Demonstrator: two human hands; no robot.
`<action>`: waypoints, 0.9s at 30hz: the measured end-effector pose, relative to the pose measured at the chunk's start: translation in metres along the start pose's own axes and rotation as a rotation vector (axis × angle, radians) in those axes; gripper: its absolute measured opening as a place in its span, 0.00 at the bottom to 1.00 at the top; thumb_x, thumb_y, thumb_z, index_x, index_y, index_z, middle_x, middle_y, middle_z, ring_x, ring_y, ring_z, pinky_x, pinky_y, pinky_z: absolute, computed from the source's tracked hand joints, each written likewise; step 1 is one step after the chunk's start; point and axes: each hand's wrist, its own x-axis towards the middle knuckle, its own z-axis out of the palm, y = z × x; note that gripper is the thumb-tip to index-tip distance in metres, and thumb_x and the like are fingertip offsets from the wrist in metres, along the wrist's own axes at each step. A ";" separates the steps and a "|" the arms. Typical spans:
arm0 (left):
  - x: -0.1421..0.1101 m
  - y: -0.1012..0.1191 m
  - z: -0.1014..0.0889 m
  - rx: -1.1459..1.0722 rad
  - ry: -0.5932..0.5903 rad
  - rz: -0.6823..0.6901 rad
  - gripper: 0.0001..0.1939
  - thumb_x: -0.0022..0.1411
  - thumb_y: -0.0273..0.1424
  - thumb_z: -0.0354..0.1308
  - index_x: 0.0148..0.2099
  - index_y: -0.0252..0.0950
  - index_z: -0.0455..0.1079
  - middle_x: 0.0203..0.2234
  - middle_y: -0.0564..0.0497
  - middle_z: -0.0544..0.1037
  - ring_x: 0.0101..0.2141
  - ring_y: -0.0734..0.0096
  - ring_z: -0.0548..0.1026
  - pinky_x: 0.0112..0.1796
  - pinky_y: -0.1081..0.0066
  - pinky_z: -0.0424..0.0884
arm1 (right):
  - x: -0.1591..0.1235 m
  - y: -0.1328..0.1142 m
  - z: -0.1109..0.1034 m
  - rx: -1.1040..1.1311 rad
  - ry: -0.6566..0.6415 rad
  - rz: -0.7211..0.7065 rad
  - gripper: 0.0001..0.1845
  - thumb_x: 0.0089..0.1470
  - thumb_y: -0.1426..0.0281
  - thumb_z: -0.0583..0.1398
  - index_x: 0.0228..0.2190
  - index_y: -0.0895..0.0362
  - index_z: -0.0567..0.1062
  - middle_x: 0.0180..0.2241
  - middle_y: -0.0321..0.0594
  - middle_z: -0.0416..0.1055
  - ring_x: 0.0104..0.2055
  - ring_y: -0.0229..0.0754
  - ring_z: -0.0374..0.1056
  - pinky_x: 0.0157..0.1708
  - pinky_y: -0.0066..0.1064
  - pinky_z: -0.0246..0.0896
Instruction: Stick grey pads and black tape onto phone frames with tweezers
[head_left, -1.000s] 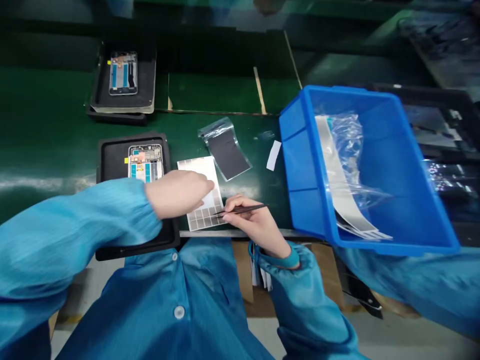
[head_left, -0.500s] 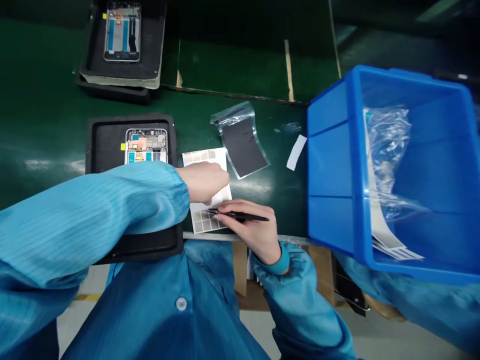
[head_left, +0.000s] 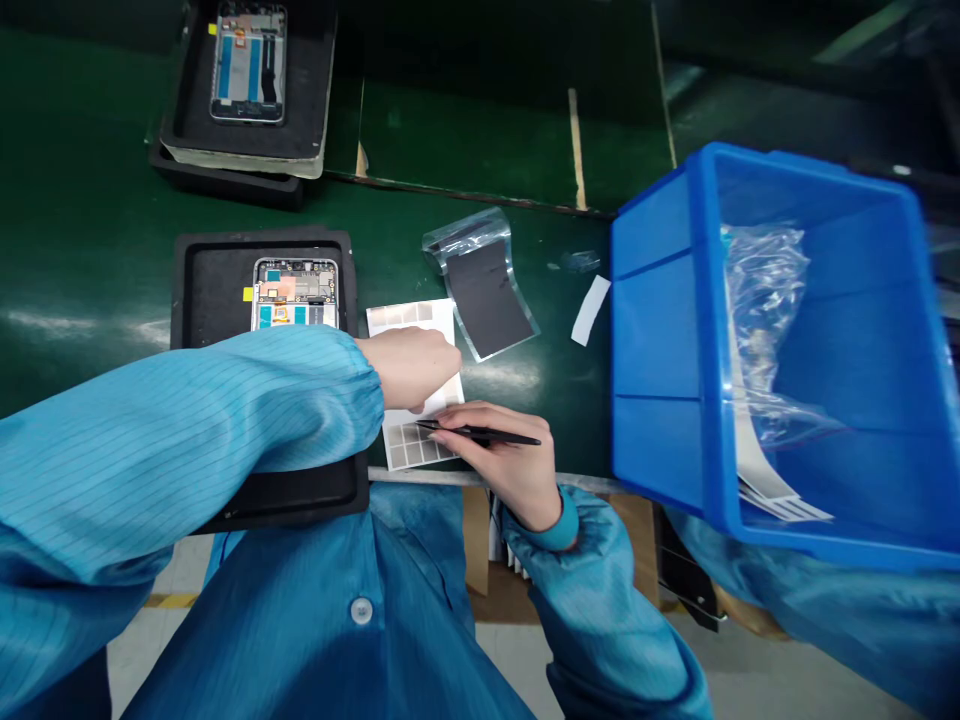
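My right hand (head_left: pixel 504 452) is closed in a pen-like grip on black tweezers (head_left: pixel 487 434). Their tips rest at the lower part of a white sheet of grey square stickers (head_left: pixel 409 446). Over the middle of that sheet lies my left hand (head_left: pixel 420 368), its fingers curled under; what they pinch, if anything, is hidden. My left sleeve crosses a black tray (head_left: pixel 217 290) and covers the lower part of an opened phone (head_left: pixel 296 285), whose circuit board shows at the top.
A second opened phone (head_left: pixel 249 65) lies on stacked black trays (head_left: pixel 304 150) at the back left. Right of the sheet are a dark film in a clear bag (head_left: pixel 491 295) and a white strip (head_left: pixel 591 310). A blue bin (head_left: pixel 660 345) holds plastic wrap. Another person's sleeve (head_left: pixel 847 610) shows below it.
The view has shifted slightly. Both hands and the tweezers keep practically the same place on the sheet.
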 end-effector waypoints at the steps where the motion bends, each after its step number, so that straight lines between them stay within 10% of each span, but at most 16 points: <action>1: 0.000 0.000 0.000 0.000 0.005 0.002 0.13 0.52 0.26 0.67 0.42 0.32 0.75 0.34 0.44 0.79 0.39 0.56 0.78 0.33 0.67 0.67 | 0.000 0.000 0.000 -0.001 -0.005 0.004 0.04 0.48 0.71 0.72 0.30 0.51 0.83 0.32 0.38 0.82 0.34 0.46 0.79 0.37 0.38 0.76; 21: -0.002 0.002 -0.003 0.004 -0.007 0.009 0.11 0.54 0.25 0.65 0.42 0.30 0.76 0.36 0.40 0.80 0.39 0.56 0.78 0.31 0.68 0.65 | -0.004 -0.006 -0.012 0.153 0.079 0.116 0.07 0.43 0.72 0.74 0.27 0.50 0.83 0.29 0.36 0.82 0.32 0.44 0.79 0.35 0.33 0.76; 27: -0.062 0.000 -0.034 -0.287 0.287 0.030 0.09 0.63 0.29 0.56 0.39 0.36 0.78 0.27 0.52 0.78 0.30 0.71 0.73 0.33 0.71 0.63 | 0.004 -0.034 -0.017 0.220 0.169 0.038 0.09 0.43 0.73 0.74 0.28 0.49 0.83 0.30 0.36 0.82 0.33 0.43 0.78 0.35 0.34 0.77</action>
